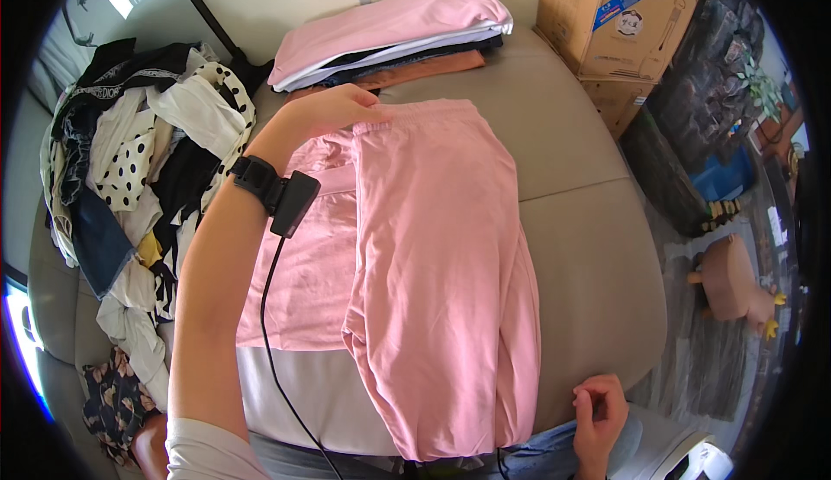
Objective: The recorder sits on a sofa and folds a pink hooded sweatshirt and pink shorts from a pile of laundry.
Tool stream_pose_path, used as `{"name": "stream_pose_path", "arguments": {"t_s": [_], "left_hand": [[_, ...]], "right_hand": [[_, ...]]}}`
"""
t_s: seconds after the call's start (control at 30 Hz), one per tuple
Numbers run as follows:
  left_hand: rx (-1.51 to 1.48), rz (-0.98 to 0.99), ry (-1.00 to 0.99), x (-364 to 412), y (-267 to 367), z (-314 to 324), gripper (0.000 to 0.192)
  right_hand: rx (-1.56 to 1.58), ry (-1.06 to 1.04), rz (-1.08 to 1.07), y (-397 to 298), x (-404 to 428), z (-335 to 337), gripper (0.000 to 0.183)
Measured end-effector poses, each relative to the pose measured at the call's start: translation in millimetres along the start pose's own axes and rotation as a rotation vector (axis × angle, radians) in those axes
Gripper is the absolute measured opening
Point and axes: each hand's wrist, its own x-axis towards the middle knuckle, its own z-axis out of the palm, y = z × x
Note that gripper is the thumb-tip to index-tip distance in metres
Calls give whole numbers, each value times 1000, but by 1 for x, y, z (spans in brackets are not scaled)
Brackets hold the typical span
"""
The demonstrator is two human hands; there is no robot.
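Pink trousers (pixel 435 240) with an elastic waistband lie folded lengthwise on the sofa seat, legs pointing toward me. My left hand (pixel 341 111) pinches the left corner of the waistband between thumb and fingers. Beneath the trousers and to their left is another pink garment (pixel 298 285), spread flat and partly covered. My right hand (pixel 600 408) is apart from the cloth at the lower right, over my jeans, fingers loosely curled with nothing seen in it. A black device (pixel 295 204) with a cable is strapped to my left wrist.
A folded clothes stack (pixel 389 32), pink on top, sits at the sofa's back. Loose clothes (pixel 149 155) are heaped on the left. Cardboard boxes (pixel 626 32), a dark rock-like ornament (pixel 694 110) and an animal-shaped stool (pixel 730 279) stand right of the sofa seat (pixel 584 266).
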Motion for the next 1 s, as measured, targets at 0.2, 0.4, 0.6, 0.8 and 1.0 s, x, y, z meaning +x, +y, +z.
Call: {"name": "stream_pose_path", "arguments": {"t_s": [0.2,0.4,0.6,0.8,1.0], "left_hand": [[-453,-139,-62,-2,-13,-6,16],[-561,-104,56,-5,-14,-11,14],[-216,231,317,-54,47,-7,21],[-19,578,503,-185,143,24,16],[312,946,509,-317,192,97,21]], "right_hand": [[-15,-8,9,0,3,4,2],[-5,-20,15,-1,2,-2,3],[-27,-46,-92,2,2,-2,15],[3,-104,-180,-56,12,-21,34],[-455,-82,-882,-193,42,-65,91]]}}
